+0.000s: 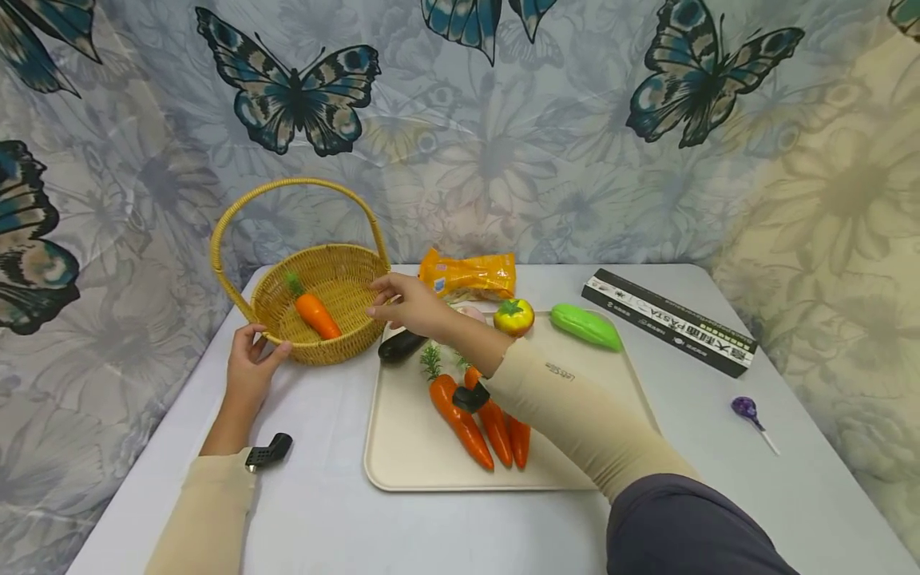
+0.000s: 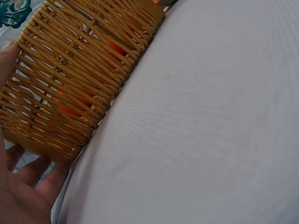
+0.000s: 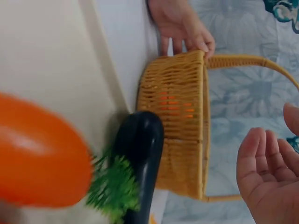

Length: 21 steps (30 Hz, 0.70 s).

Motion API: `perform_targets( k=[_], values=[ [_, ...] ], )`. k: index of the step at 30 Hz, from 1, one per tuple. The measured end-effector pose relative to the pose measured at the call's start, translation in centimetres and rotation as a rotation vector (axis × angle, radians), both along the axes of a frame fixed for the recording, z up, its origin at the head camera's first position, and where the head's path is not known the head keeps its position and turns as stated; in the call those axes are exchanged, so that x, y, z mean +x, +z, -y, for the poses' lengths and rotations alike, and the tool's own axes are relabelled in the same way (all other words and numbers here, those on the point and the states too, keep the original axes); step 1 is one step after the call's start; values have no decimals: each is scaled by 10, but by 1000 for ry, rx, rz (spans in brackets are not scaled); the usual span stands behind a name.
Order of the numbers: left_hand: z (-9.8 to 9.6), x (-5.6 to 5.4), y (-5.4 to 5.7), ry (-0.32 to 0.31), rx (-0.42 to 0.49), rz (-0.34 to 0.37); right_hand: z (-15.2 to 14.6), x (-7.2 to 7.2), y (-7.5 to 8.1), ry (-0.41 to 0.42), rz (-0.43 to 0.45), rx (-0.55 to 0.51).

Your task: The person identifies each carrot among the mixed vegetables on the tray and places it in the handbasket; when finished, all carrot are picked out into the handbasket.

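Observation:
A yellow wicker basket (image 1: 338, 351) with a tall hoop handle stands at the back left, one orange carrot (image 1: 319, 316) with a green top lying inside. At its front left, my left hand (image 1: 250, 363) grips the basket, thumb by the rim and fingers against the woven side. My right hand (image 1: 413, 305) hovers at the basket's right rim, fingers loosely bent and holding nothing. Below it, a dark eggplant (image 1: 399, 346) lies at the tray's left edge. In the right wrist view, the eggplant (image 3: 145, 144) overlaps the basket and that hand's palm faces the handle side.
A cream tray (image 1: 402, 455) holds several carrots (image 1: 460, 422), a red-yellow tomato-like piece (image 1: 513, 319) and a green bumpy vegetable (image 1: 585, 326). Behind it lies an orange packet (image 1: 470, 275). A long black box (image 1: 668, 323) and a purple lollipop (image 1: 747, 409) lie to the right.

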<state>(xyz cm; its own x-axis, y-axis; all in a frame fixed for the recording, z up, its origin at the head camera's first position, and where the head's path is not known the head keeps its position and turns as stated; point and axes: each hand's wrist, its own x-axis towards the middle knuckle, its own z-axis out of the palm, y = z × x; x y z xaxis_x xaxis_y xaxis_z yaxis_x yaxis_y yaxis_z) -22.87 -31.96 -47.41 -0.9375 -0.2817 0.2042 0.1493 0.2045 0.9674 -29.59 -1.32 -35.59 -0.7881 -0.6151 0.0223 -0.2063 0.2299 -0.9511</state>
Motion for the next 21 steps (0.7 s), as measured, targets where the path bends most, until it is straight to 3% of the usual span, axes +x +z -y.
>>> perform_targets(
  k=[11, 21],
  values=[
    [-4, -3, -3, -7, 13, -4, -74, 36, -15, -130, 17, -3],
    [-1, 2, 1, 0, 2, 9, -120, 61, -35, -245, 52, 16]
  ],
)
